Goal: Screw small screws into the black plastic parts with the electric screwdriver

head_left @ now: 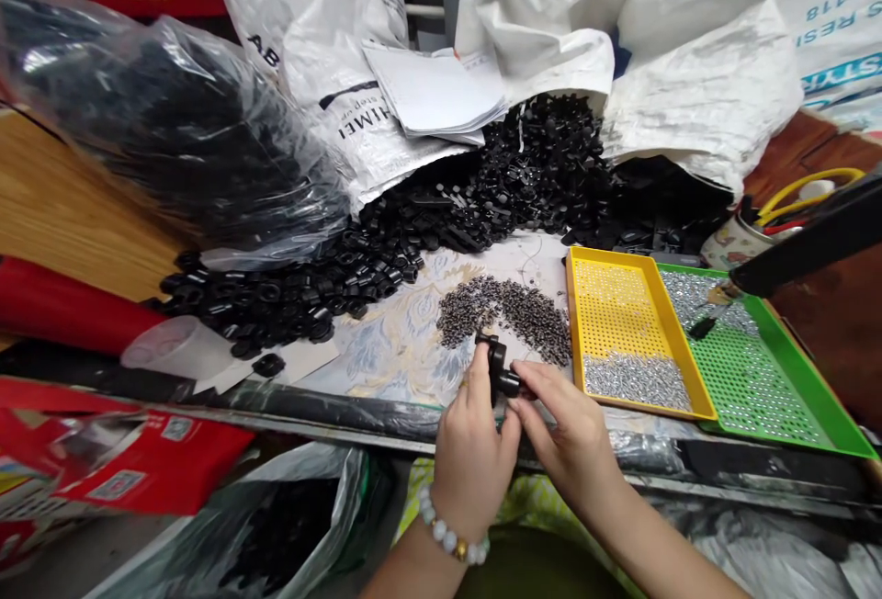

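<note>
Just above the table's front edge, both of my hands are at one black plastic part (497,362) with a round body and a short knob on its right side. My left hand (475,429) is closed round its left side, the index finger stretched along it. With thumb and fingertips pinched, my right hand (565,420) grips the knob end; my fingers partly hide it. Right behind the part lies a heap of small dark metal screws (510,310). The yellow tray (703,392), with small silver pieces in it, is nearest to my right hand.
A green tray (819,378) adjoins the yellow one, under a black-handled tool (813,236). Black rings (296,296) are heaped at left beside a clear plastic cup (175,346). White sacks (551,11) spill black parts (544,158) at the back; an open bag (331,489) is below left.
</note>
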`<action>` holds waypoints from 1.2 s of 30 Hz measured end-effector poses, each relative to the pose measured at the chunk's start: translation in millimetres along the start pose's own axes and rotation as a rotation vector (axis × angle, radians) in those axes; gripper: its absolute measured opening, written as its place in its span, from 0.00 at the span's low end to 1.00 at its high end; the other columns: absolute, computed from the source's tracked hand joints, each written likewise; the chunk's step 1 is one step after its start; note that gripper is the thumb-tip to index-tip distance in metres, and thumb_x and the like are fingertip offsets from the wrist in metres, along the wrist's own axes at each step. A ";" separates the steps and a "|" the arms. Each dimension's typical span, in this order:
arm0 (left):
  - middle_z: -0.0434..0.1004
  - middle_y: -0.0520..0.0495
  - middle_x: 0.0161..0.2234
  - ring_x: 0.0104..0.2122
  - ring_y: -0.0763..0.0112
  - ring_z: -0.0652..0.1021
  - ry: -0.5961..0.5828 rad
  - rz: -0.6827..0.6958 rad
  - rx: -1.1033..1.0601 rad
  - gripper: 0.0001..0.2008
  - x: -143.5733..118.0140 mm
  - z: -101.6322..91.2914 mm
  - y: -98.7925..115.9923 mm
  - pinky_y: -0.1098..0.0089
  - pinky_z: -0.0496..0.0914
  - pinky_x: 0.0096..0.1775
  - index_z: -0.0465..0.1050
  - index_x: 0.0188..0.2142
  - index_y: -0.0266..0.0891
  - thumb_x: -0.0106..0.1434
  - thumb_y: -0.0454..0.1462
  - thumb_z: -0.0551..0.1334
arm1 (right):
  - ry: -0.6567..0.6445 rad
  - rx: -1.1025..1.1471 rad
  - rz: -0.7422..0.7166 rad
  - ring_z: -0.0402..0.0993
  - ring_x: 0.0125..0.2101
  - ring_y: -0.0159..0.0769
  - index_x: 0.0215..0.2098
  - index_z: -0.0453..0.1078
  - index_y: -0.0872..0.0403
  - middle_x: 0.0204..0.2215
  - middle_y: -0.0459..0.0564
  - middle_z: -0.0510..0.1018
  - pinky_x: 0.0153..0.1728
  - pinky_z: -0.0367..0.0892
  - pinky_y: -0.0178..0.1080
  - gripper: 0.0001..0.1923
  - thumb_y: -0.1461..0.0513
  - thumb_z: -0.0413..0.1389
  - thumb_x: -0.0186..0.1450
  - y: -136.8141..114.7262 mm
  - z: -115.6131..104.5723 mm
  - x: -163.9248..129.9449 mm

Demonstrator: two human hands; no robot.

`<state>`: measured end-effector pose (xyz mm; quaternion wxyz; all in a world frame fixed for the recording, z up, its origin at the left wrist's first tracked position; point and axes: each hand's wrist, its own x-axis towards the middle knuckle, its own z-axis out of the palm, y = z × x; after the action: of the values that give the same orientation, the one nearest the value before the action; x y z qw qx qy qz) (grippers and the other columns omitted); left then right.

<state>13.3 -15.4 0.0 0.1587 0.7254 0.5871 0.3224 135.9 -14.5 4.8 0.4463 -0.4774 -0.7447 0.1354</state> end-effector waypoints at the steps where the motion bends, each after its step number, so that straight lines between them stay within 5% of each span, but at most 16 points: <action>1: 0.64 0.34 0.56 0.51 0.58 0.71 0.019 0.013 0.018 0.33 0.5 2.3 -0.9 0.63 0.68 0.49 0.46 0.61 0.33 0.57 0.31 0.54 | 0.004 -0.027 0.002 0.71 0.44 0.36 0.53 0.61 0.53 0.43 0.56 0.74 0.44 0.72 0.42 0.22 0.71 0.50 0.61 -1.1 0.3 -0.6; 7: 0.65 0.34 0.55 0.50 0.59 0.72 -0.005 -0.005 -0.060 0.33 -0.9 5.7 0.9 0.63 0.69 0.48 0.44 0.62 0.33 0.58 0.31 0.54 | 0.047 -0.195 -0.044 0.72 0.46 0.40 0.54 0.61 0.57 0.44 0.60 0.75 0.45 0.72 0.44 0.22 0.71 0.49 0.62 -0.4 1.1 -4.0; 13: 0.61 0.34 0.57 0.55 0.60 0.67 -0.042 -0.013 -0.139 0.34 0.7 1.3 5.3 0.63 0.65 0.53 0.43 0.63 0.30 0.57 0.29 0.51 | 0.025 -0.058 -0.033 0.72 0.46 0.37 0.54 0.61 0.53 0.44 0.56 0.75 0.45 0.72 0.41 0.22 0.70 0.48 0.63 7.2 -4.8 0.2; 19: 0.60 0.34 0.58 0.56 0.60 0.66 -0.158 -0.072 -0.262 0.35 5.6 -5.2 5.6 0.61 0.63 0.55 0.43 0.63 0.30 0.55 0.29 0.52 | -0.037 -0.137 -0.193 0.69 0.49 0.39 0.59 0.55 0.54 0.47 0.58 0.72 0.48 0.69 0.43 0.27 0.71 0.50 0.61 18.0 -4.5 -5.5; 27: 0.58 0.34 0.59 0.57 0.58 0.64 -0.067 0.027 -0.080 0.34 -1.7 2.2 6.1 0.60 0.64 0.53 0.40 0.63 0.32 0.59 0.30 0.51 | -0.093 0.201 0.281 0.73 0.39 0.35 0.48 0.66 0.51 0.39 0.51 0.75 0.40 0.71 0.38 0.16 0.65 0.50 0.62 12.0 -5.4 2.8; 33: 0.61 0.33 0.58 0.56 0.57 0.66 -0.030 0.114 0.042 0.33 0.5 5.7 2.0 0.59 0.66 0.52 0.40 0.63 0.34 0.61 0.32 0.52 | -0.112 0.231 0.331 0.75 0.33 0.34 0.49 0.67 0.53 0.36 0.51 0.78 0.36 0.73 0.38 0.16 0.64 0.52 0.62 9.1 -6.4 1.7; 36: 0.61 0.33 0.57 0.55 0.58 0.67 -0.039 0.121 0.032 0.32 1.8 7.2 -0.2 0.61 0.66 0.51 0.41 0.62 0.33 0.61 0.32 0.52 | -0.134 0.143 0.245 0.75 0.39 0.37 0.51 0.65 0.55 0.41 0.54 0.77 0.40 0.73 0.40 0.18 0.65 0.50 0.63 11.4 -5.3 0.0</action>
<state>18.0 -12.5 -5.0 0.1389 0.7681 0.5441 0.3077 146.8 -9.9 0.7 0.4088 -0.5216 -0.6974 0.2730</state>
